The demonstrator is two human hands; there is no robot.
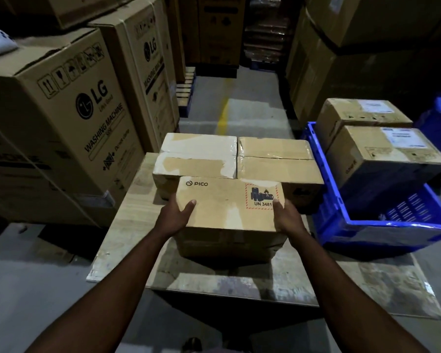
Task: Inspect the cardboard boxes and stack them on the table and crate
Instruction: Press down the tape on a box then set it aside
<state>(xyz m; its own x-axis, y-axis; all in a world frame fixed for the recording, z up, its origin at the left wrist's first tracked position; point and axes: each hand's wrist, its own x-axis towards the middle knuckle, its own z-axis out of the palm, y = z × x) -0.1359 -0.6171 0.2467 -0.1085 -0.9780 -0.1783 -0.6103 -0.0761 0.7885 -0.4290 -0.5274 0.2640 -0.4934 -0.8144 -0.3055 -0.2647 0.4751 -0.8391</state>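
Note:
A brown cardboard box marked PICO with a red UN 3481 battery label (227,207) stands on the wooden table (127,225), in front of two taped boxes, one on the left (199,159) and one on the right (278,161). My left hand (180,211) grips the PICO box's left edge, thumb on top. My right hand (285,217) holds its right edge the same way. To the right, a blue plastic crate (341,207) holds two labelled cardboard boxes, a near one (387,154) and a far one (359,113).
Tall LG washing machine cartons (69,118) stand close on the left. More large cartons (341,47) rise at the back right. A grey floor aisle with a yellow line (223,115) runs ahead. Flat cardboard (392,284) lies on the floor beside the table.

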